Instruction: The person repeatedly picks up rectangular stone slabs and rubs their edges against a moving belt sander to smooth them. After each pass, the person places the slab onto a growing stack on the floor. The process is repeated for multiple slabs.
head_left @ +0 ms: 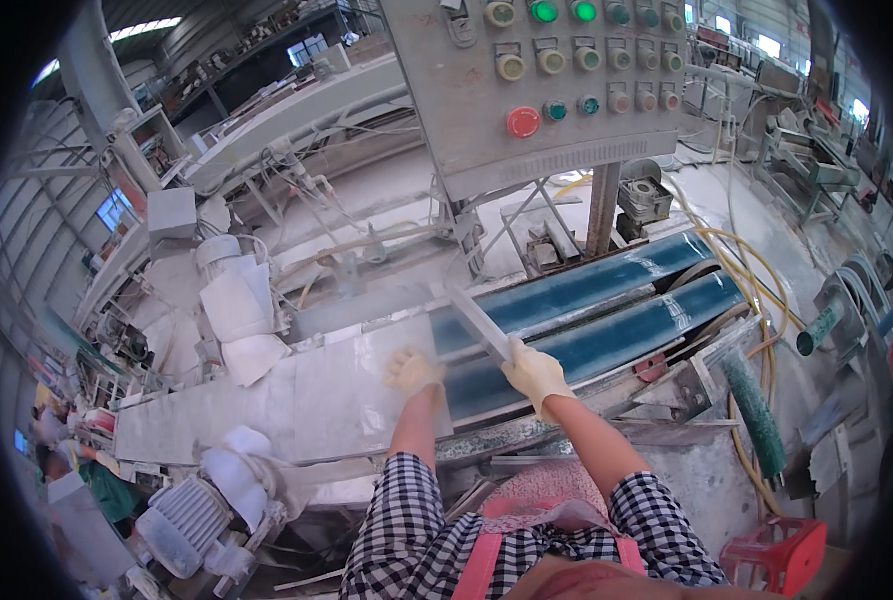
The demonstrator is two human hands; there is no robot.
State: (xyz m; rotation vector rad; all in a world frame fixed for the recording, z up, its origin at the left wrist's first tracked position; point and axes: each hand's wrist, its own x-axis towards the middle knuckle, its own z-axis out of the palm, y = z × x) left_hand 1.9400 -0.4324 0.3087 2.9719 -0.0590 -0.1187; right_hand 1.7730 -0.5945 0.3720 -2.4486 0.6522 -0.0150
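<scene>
My right hand (534, 376), in a pale yellow glove, is closed on the near end of a long, narrow, pale grey bar (478, 322). The bar slants across the two blue conveyor belts (606, 335); whether it is a strip or a slab seen on edge, I cannot tell. My left hand (413, 372), gloved the same way, lies with fingers spread on a large pale grey slab (351, 385), just left of the belts. A little blur covers its fingers. Another pale slab (201, 415) lies in line farther left.
A grey control panel (556, 90) with rows of buttons stands beyond the belts. Motors (188, 525) flank the line at the lower left. Yellow hoses (756, 275) run at the right, near a green roller (754, 415). A red stool (774, 555) is at the lower right.
</scene>
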